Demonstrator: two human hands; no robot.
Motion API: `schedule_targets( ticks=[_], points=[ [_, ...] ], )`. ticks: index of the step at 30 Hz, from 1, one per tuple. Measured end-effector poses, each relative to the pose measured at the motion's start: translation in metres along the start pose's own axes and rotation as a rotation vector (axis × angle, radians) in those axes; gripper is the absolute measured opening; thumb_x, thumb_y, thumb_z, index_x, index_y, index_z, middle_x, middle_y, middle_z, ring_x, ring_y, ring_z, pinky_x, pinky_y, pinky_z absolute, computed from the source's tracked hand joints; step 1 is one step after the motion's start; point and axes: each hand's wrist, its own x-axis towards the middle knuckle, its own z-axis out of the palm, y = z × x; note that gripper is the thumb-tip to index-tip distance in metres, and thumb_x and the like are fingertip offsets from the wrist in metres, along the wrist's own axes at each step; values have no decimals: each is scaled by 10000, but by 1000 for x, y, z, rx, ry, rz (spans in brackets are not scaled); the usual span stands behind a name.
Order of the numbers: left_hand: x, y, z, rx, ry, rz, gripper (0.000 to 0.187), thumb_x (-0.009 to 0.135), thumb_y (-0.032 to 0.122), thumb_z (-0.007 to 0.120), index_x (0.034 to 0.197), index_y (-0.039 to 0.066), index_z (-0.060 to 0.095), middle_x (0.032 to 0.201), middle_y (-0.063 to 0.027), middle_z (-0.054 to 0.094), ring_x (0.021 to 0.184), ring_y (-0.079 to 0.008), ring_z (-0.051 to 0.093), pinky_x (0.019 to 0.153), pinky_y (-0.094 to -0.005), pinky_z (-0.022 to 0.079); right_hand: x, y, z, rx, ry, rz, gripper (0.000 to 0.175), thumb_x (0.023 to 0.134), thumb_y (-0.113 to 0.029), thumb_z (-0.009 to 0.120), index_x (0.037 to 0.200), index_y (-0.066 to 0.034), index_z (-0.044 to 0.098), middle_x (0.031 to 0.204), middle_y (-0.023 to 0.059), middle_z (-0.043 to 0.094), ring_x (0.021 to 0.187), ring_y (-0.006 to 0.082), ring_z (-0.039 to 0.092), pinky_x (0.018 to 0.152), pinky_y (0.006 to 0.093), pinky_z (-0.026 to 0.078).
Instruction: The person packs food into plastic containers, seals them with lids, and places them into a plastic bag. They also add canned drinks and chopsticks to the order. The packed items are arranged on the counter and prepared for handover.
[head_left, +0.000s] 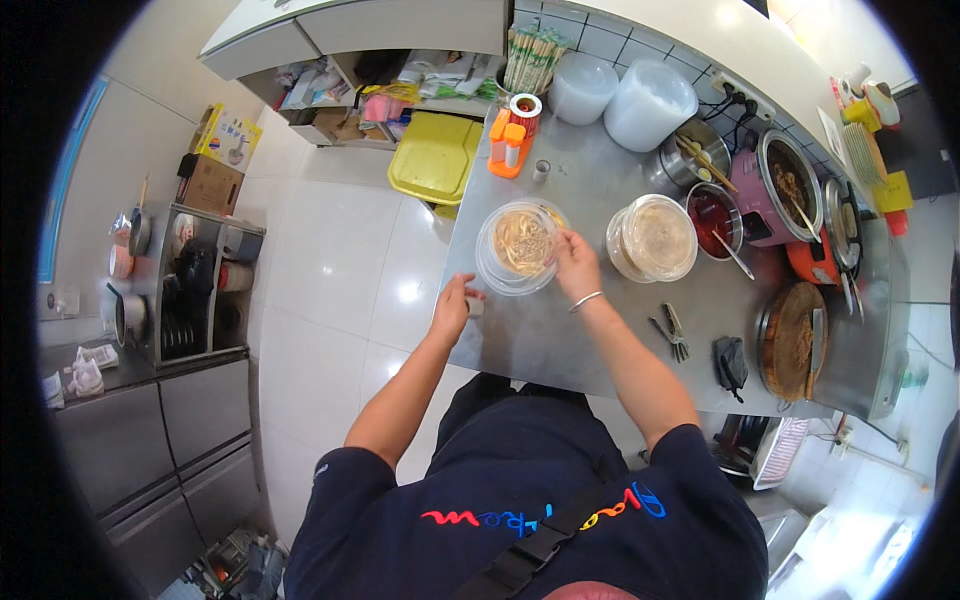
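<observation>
A round clear plastic container (523, 241) with noodle-like food inside stands near the left edge of the steel table. My right hand (577, 266) pinches its right rim. At its lower left is my left hand (451, 309), fingers partly curled beside a small whitish cylinder (475, 306); whether it grips that piece is unclear. To the right stand lidded clear tubs (660, 238), one overlapping another, with pale brown contents. Behind the open work area sit an orange tape dispenser (508, 144) with a red roll and a small empty-looking roll core (541, 171).
Stacked plastic tubs (651, 103) and wrapped chopsticks (534, 64) line the back. At right are a bowl of red sauce (712, 217), a pink cooker (784, 187), and a round chopping board (784, 345) with a cleaver (817, 341). Scissors (673, 334) lie nearer me.
</observation>
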Motion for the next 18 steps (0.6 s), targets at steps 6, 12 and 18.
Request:
schedule_targets(
  ticks=[6,12,18],
  points=[
    [67,15,32,504,-28,283,400,1018,333,451,1024,-42,590,863,-191,688,822,-311,672,764,-409,503,27,78,-12,19,269,102,297,1008,-255,575,1164,-19,666,706,16,619,544,54,521,486,232,432],
    [74,13,40,628,16,222,373,1005,318,468,948,-31,587,850,-221,673,849,-383,658,784,-441,496,34,111,-23,-471,412,-187,307,994,-241,591,1202,-26,660,822,35,651,635,87,580,498,251,494],
    [71,17,33,446,-94,164,346,1027,291,457,951,-16,597,825,-117,640,784,-212,594,757,-350,473,24,89,-24,-80,172,246,272,1005,-238,566,1128,-3,627,833,38,655,649,111,603,550,265,547]
  ],
)
